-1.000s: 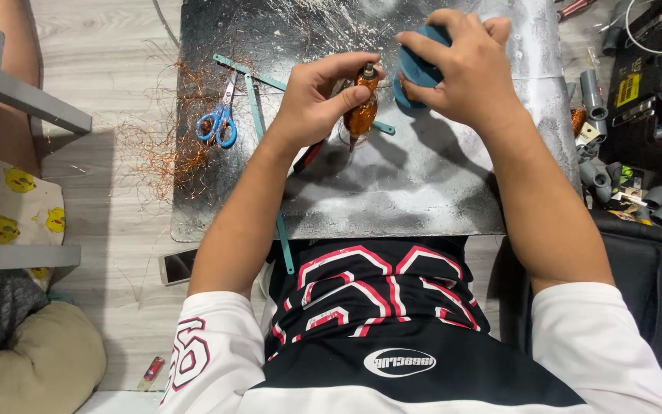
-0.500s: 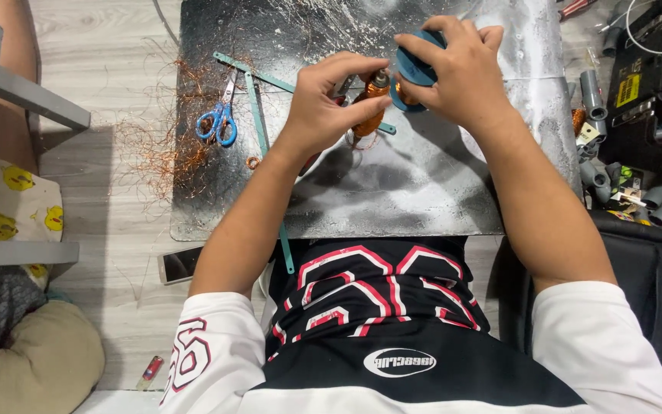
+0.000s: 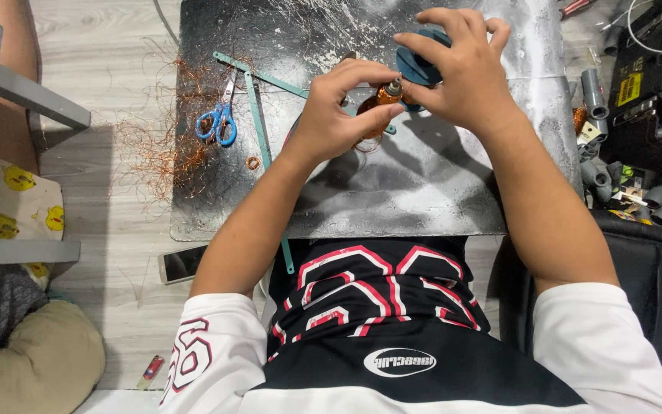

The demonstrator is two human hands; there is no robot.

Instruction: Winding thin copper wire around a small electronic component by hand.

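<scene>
My left hand (image 3: 340, 107) pinches a small motor rotor wound with copper wire (image 3: 377, 103), its metal shaft tip pointing up to the right. My right hand (image 3: 457, 65) grips a dark blue round plastic part (image 3: 417, 65), held right against the rotor's shaft end. Both hands hover over a scuffed dark metal sheet (image 3: 392, 192) lying on the wooden floor. Most of the blue part is hidden under my right fingers.
Blue-handled scissors (image 3: 218, 120) and thin green strips (image 3: 258, 100) lie on the sheet's left side, amid a tangle of loose copper wire (image 3: 155, 146). A phone (image 3: 181, 263) rests on the floor. Grey tubes and parts (image 3: 607, 138) crowd the right; a grey stool (image 3: 9, 115) stands left.
Both hands have drawn closer together, bringing the rotor's shaft end up against the blue part. The left fingers have shifted their pinch on the rotor.
</scene>
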